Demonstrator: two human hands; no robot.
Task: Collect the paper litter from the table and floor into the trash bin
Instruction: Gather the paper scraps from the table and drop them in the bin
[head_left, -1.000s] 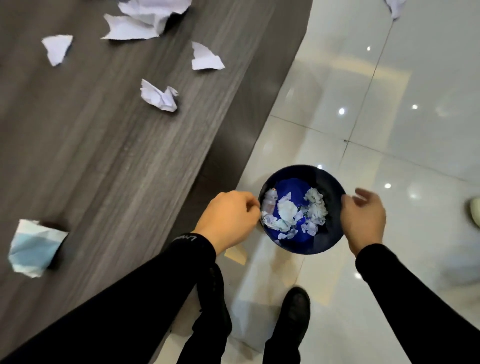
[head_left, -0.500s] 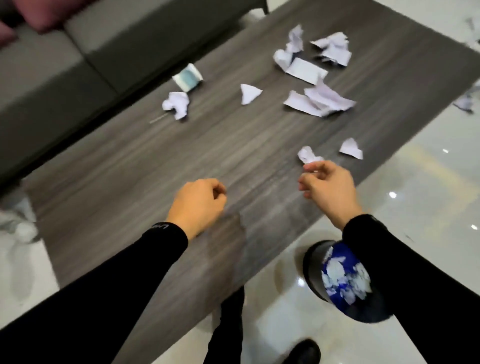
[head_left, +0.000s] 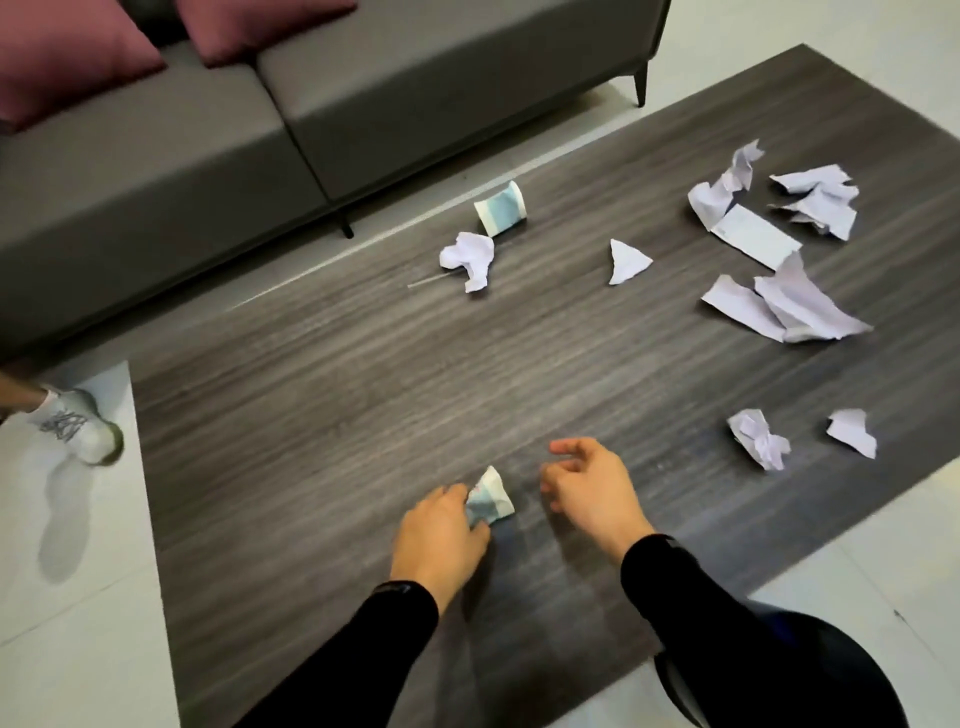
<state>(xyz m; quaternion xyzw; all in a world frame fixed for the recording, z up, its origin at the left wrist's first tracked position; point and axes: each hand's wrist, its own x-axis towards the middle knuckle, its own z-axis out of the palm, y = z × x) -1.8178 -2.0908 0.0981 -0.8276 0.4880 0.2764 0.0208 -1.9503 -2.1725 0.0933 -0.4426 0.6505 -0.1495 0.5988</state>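
A white laced sneaker (head_left: 78, 431) is seen on the pale floor off the left end of the dark wood-grain table (head_left: 311, 415). A grey upholstered sofa (head_left: 363, 104) is set along the table's far side. Near the table's near edge, a crushed white-and-blue paper cup (head_left: 491, 499) is gripped by the left hand (head_left: 441, 535), thumb and fingers curled round its left side. Just right of it the right hand (head_left: 592, 493) is held over the table, fingers loosely curled, nothing grasped. Towards the table's far edge a second white-and-blue paper cup (head_left: 501, 208) is lying on its side, with a crumpled white paper wad (head_left: 470, 257) just in front and a triangular white scrap (head_left: 626, 262) further right. Large crumpled white sheets (head_left: 784, 309) are spread over the table's right part. A small crumpled white ball (head_left: 758, 436) and a torn white scrap (head_left: 852, 431) lie nearer its front right edge. A dark round trash bin (head_left: 852, 670) is seen on the floor off the table's near right corner, largely hidden by the right sleeve.
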